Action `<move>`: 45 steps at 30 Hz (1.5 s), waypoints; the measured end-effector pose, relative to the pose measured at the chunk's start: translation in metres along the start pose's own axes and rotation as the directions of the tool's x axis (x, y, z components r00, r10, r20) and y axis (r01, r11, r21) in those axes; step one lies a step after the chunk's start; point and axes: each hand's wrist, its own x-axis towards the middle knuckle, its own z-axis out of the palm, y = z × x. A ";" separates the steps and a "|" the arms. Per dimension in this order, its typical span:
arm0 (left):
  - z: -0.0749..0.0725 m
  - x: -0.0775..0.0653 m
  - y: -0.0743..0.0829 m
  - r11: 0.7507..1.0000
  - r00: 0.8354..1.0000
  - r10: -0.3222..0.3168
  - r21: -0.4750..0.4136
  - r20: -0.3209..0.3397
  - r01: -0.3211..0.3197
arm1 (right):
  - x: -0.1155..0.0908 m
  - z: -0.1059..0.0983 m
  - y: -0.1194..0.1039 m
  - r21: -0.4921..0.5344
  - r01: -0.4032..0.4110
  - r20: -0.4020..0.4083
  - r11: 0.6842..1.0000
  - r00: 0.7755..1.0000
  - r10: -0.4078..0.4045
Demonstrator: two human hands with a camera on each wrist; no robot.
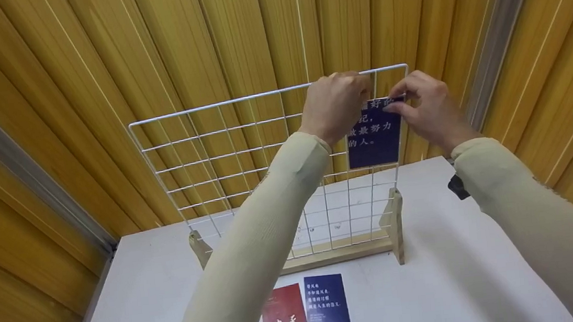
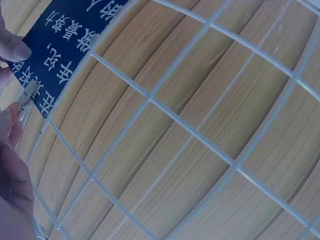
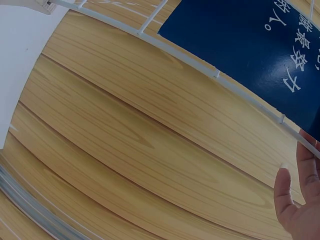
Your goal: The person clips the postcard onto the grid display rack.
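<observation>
A dark blue card (image 1: 374,136) with white Chinese writing stands against the upper right of a white wire grid rack (image 1: 233,150). My right hand (image 1: 431,107) pinches its top right corner between thumb and fingers. In the right wrist view that hand (image 3: 302,200) shows beside the card (image 3: 245,55), past the grid's side wire. At the card's other top corner, my left hand (image 1: 336,103) covers part of the writing. The left wrist view shows the left hand's fingers (image 2: 10,127) pinching a small clip (image 2: 25,97) at the card's edge.
The rack stands on wooden feet (image 1: 397,226) on a white table (image 1: 449,271). A red card (image 1: 285,316) and another blue card (image 1: 329,317) lie in front of it. A small black object (image 1: 458,186) is partly behind the right sleeve. Wood-patterned panels (image 1: 237,34) rise behind.
</observation>
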 end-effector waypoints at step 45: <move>-0.001 0.010 0.001 1.000 0.995 -0.006 0.020 0.101 0.004 | -0.002 0.000 0.005 0.054 -0.025 -0.023 0.998 0.999 0.027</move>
